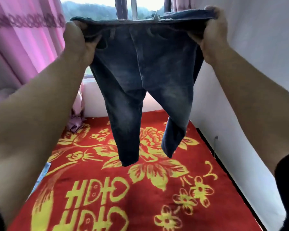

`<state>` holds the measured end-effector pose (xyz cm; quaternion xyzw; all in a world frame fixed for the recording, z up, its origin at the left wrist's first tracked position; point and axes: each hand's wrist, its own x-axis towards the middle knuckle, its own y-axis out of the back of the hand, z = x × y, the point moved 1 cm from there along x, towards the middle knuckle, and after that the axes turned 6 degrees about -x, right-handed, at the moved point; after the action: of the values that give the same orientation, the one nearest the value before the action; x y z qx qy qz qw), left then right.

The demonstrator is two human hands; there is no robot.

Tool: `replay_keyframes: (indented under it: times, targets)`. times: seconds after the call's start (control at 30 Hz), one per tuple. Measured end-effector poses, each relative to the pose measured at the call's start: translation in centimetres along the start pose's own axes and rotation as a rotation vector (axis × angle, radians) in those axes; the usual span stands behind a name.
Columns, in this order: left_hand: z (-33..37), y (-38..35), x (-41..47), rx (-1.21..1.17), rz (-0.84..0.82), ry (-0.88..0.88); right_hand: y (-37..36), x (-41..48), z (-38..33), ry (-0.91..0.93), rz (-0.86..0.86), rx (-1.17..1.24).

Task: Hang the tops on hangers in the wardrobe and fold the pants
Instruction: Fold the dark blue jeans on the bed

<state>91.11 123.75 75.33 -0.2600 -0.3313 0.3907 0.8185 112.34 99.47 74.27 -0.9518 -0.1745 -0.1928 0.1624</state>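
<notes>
A pair of dark blue jeans [140,77] hangs in the air in front of me, waistband up and both legs dangling. My left hand [78,42] grips the left end of the waistband. My right hand [212,35] grips the right end, so the waist is stretched wide between them. The leg ends hover just above a red bed cover with yellow flowers and characters [140,197]. The right leg is bent and twisted near its hem.
The bed fills the lower view. A white wall [257,80] runs along its right side. Pink curtains [23,47] hang at the left, a window [132,9] is behind the jeans. A crumpled lilac garment [76,120] lies at the bed's far left corner.
</notes>
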Motion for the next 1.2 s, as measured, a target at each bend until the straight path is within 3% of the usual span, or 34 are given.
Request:
replay_keyframes:
  times: [0.17, 0.27, 0.37, 0.43, 0.5, 0.63, 0.77, 0.9, 1.1, 1.2]
  targets:
    - [1.7, 2.2, -2.9, 0.279, 0.169, -0.075, 0.7, -4.4, -1.3, -0.001, 0.142, -0.156]
    - [0.0, 8.0, -7.8, 0.519, 0.279, -0.093, 2.0, -10.5, 2.3, -0.135, 0.2, -0.269]
    - [-4.1, 15.9, -15.7, 0.7, 0.384, 0.0, 4.7, -18.3, 8.6, -0.318, 0.15, -0.525]
    - [-7.4, 21.2, -21.8, 0.705, 0.457, 0.184, 7.0, -23.5, 13.5, -0.519, 0.133, -0.688]
    - [-9.9, 26.6, -28.7, 0.694, 0.529, 0.393, 8.9, -29.8, 18.0, -0.7, 0.121, -0.676]
    - [-12.9, 36.5, -42.9, 0.622, 0.694, 0.757, 14.0, -44.0, 25.6, -0.958, -0.046, -0.812]
    - [-13.3, 43.3, -54.7, 0.66, 0.74, 0.994, 18.3, -56.0, 29.7, -1.185, -0.061, -0.776]
    - [-12.9, 46.7, -60.1, 0.692, 0.67, 1.133, 20.5, -62.6, 31.2, -1.238, -0.029, -0.817]
    - [-13.5, 48.3, -64.9, 0.391, 0.828, 1.153, 23.4, -69.4, 31.2, -1.399, 0.0, -0.646]
    - [-15.3, 49.8, -67.7, 0.624, 0.803, 1.122, 25.2, -71.5, 31.2, -1.428, 0.049, -0.557]
